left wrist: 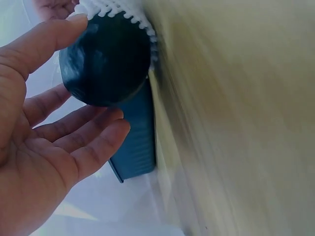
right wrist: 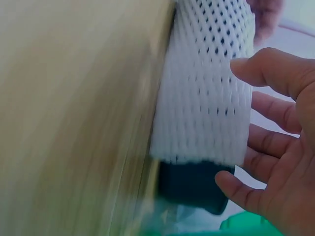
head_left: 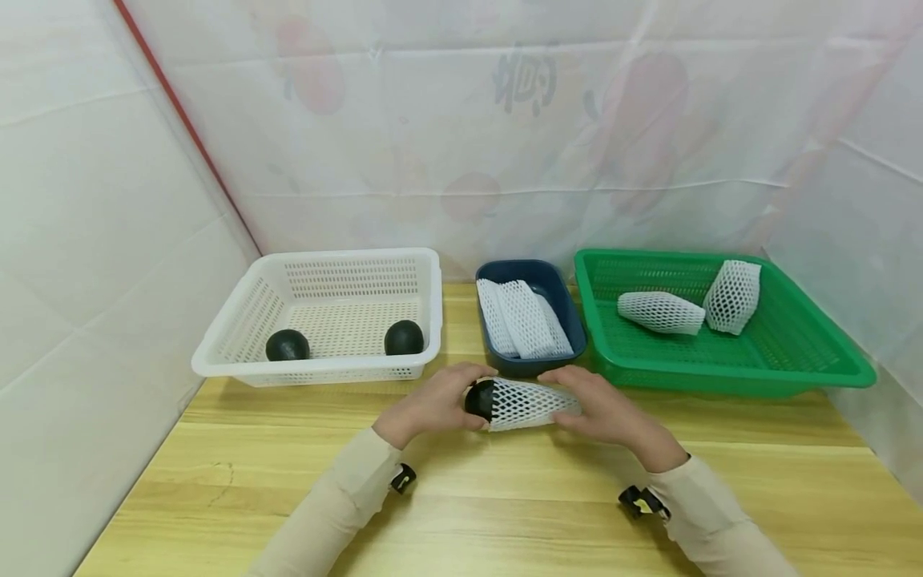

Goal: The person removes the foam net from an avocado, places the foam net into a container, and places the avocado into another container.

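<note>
Low over the table, a smooth, dark green round fruit (left wrist: 106,59) sits partly inside a white foam net sleeve (head_left: 530,403). My left hand (head_left: 438,407) holds the fruit's bare left end, thumb at the sleeve's edge and fingers on the fruit's far side. Around the sleeve's narrower right end, my right hand (head_left: 602,407) has its thumb on one side and its fingers on the other. In the right wrist view the sleeve's end lies flat. Just behind both hands stands a dark blue bin (head_left: 522,367) with several flat foam net sleeves (head_left: 525,319).
At the left, a white basket (head_left: 317,369) contains two dark round fruits (head_left: 288,345). A green basket (head_left: 721,377) at the right has two items in foam net sleeves (head_left: 660,312). White sheeting (head_left: 433,120) hangs behind and beside the wooden table (head_left: 505,513).
</note>
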`<state>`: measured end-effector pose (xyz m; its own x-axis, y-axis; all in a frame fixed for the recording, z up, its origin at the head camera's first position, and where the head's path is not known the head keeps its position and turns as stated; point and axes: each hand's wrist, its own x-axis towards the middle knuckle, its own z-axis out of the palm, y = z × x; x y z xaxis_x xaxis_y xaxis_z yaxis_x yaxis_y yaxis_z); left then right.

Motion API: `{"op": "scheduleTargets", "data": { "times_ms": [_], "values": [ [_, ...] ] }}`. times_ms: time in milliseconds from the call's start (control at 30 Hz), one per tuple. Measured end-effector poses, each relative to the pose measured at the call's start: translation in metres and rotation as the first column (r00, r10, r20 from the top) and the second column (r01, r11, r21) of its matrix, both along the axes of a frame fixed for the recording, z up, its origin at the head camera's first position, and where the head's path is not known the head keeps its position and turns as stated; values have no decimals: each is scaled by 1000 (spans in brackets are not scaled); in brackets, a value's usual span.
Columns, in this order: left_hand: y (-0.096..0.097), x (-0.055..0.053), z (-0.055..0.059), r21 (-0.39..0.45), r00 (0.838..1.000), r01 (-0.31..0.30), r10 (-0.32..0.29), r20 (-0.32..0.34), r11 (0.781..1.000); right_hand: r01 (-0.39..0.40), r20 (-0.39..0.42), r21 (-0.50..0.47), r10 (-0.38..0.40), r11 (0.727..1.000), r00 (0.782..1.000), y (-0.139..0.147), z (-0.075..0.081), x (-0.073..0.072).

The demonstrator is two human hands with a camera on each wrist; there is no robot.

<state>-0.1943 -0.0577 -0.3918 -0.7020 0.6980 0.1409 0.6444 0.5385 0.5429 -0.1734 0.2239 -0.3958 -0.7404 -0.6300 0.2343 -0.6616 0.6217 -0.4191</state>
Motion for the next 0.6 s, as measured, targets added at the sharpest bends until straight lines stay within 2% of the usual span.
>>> {"op": "scheduleTargets", "data": {
  "times_ms": [267,600],
  "values": [
    [9,-3,-8,18,1000,17,-17,22,1000,-12,49,21,11,1000,999,-24,-6,-4],
    [12,-2,-11,22,999,27,-28,38,999,-13,12,29,13,1000,1000,-30,-9,-4]
  ]
}}
